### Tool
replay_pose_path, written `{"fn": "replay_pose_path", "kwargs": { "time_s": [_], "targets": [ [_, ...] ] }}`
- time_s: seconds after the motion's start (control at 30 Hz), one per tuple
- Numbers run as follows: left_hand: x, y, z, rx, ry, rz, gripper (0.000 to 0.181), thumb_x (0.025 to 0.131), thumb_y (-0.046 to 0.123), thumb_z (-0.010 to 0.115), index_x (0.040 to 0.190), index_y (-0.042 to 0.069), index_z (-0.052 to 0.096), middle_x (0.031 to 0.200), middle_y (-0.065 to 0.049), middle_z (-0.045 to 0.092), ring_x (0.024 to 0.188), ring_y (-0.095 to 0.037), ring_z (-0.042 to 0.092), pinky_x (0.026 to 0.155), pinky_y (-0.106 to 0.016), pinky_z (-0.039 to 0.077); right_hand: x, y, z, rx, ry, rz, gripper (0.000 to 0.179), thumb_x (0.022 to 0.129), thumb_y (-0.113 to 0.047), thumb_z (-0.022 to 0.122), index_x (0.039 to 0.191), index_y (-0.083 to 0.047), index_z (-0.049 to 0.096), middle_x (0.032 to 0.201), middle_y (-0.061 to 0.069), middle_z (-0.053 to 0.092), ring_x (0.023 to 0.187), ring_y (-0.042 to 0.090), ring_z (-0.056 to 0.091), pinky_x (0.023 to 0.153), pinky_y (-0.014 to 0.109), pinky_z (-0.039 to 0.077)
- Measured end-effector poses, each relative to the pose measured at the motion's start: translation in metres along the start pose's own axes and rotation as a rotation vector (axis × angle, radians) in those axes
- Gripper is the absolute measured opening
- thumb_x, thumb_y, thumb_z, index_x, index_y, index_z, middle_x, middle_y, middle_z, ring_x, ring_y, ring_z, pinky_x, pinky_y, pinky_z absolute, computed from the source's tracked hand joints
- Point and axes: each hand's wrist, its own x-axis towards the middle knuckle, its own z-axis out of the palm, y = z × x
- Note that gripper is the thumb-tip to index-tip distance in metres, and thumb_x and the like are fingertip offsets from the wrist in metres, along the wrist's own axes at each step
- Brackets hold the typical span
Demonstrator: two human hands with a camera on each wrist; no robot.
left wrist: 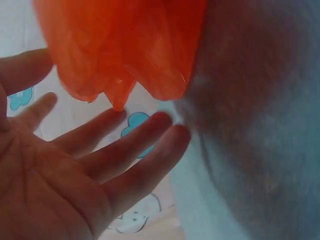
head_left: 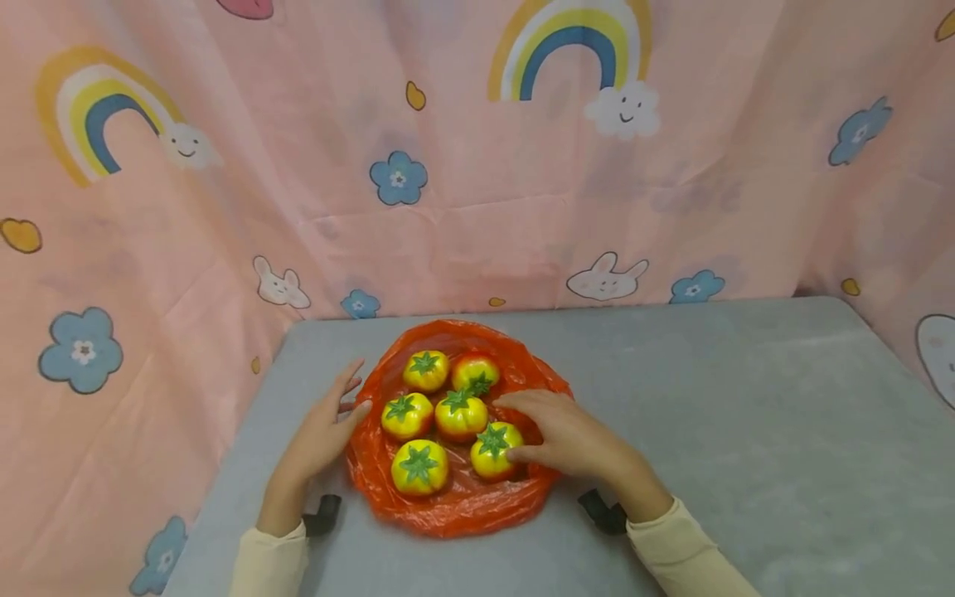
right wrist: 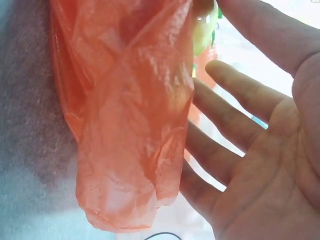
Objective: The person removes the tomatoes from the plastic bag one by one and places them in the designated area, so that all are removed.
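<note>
Several toy tomatoes, yellow and red with green star-shaped tops, sit in a spread-out red plastic bag [head_left: 477,516]. My left hand [head_left: 317,441] is at the bag's left edge, its fingers apart and fairly straight. The left wrist view has the bag's crumpled edge [left wrist: 125,55] hanging between that thumb and fingers. Over the right rim reaches my right hand [head_left: 570,431], fingers extended, its thumb tip overlapping the front right tomato [head_left: 488,466]. In the right wrist view the loose plastic [right wrist: 130,135] covers the tips of some right fingers [right wrist: 227,117].
The bag lies on a grey table [head_left: 731,439], toward its left side. A pink curtain [head_left: 477,232] with rainbows, flowers and rabbits hangs behind the table and along its sides. Dark wrist-worn pieces show at the left wrist [head_left: 322,516] and right wrist [head_left: 603,512].
</note>
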Motion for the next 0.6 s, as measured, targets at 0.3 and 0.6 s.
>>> {"fn": "replay_pose_path", "kwargs": {
  "time_s": [0.3,0.6],
  "targets": [
    [-0.0010,0.0004,-0.0024,-0.181,-0.114,-0.160,0.069,0.099,0.028,0.061,0.158,0.030,0.024,0.148,-0.022,0.044,0.123,-0.039,0.058,0.099,-0.052,0.052,-0.0022,0.0004,0.0047,0.051,-0.045,-0.010,0.060,0.084,-0.034,0.079,0.139,-0.023,0.056,0.143,-0.004,0.057,0.137,0.025,0.047,0.114,0.056,0.036],
    [-0.0023,0.0075,-0.0050,-0.198,-0.071,-0.198,0.065,0.099,0.020,0.061,0.155,0.027,0.031,0.136,-0.020,0.052,0.117,-0.036,0.060,0.096,-0.048,0.055,0.0007,-0.0016,0.0083,0.065,-0.078,-0.013,0.061,0.085,-0.035,0.078,0.140,-0.020,0.056,0.141,-0.002,0.058,0.132,0.021,0.052,0.112,0.050,0.041]
  ]
}}
